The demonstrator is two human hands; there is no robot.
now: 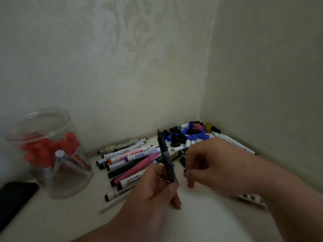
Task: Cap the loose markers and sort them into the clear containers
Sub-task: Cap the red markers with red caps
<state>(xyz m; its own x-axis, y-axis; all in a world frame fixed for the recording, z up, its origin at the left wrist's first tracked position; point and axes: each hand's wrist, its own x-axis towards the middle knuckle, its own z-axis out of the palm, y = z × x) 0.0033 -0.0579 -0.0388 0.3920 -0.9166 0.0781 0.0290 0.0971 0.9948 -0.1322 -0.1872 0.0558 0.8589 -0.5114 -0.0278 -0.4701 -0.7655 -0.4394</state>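
Seemingly a home room: floral-patterned wallpaper lines the corner behind a pale tabletop scattered with markers.

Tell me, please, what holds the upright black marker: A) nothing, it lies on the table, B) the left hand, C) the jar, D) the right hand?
B: the left hand grips the marker by its lower end, while the right hand is beside it.

Left grip, right grip, curled
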